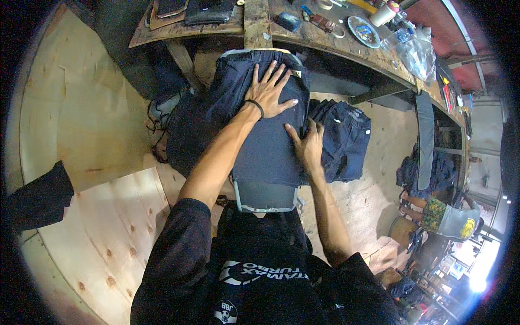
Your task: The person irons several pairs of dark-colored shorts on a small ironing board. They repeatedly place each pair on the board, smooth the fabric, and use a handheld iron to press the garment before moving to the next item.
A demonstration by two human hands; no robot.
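Observation:
A dark navy denim garment (265, 146) is spread over a narrow grey board (265, 196), whose pale-edged end shows below the hem. My left hand (268, 93) lies flat on the upper part of the cloth, fingers spread. Lower down, at the garment's right edge, my right hand (309, 143) rests with its thumb on the cloth and its fingers apart; some fingertips are partly hidden at the edge. Close to that hand, a pile of folded dark denim garments (345, 138) sits to the right. More dark cloth (189, 135) hangs down on the board's left.
A wooden workbench (346, 24) runs across the far side, bearing a blue plate (363, 31), a thread cone (384, 13) and a plastic bag (414, 57). Plywood sheets (108, 233) lie at left, with a black cloth piece (40, 197). Another person (449, 216) is at far right.

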